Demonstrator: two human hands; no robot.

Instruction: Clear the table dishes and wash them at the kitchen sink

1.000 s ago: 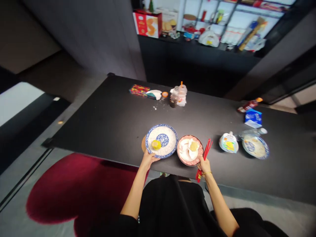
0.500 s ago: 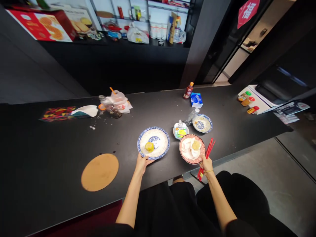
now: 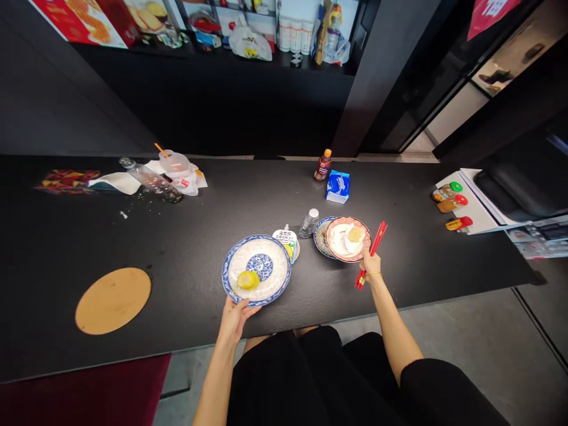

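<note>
My left hand grips the near rim of a blue-and-white plate, thumb on top and fingers underneath. A yellow lump, perhaps a piece of fruit, lies on it. In my right hand are a red-rimmed plate and red chopsticks. White crumpled-looking scraps and a pale yellow lump lie on that plate. It covers much of a smaller blue-and-white dish; whether they touch I cannot tell. Partly behind the left plate is a drink pouch on a white dish.
A clear bottle, a sauce bottle and a blue tissue pack stand beyond the plates. A round wooden board lies left. Farther back are a fallen plastic bottle and cup. Spice jars sit right.
My right hand has moved forward with the red-rimmed plate and chopsticks, bringing the plate over the smaller dish. The left plate now overlaps the pouch in view. The camera view has shifted.
</note>
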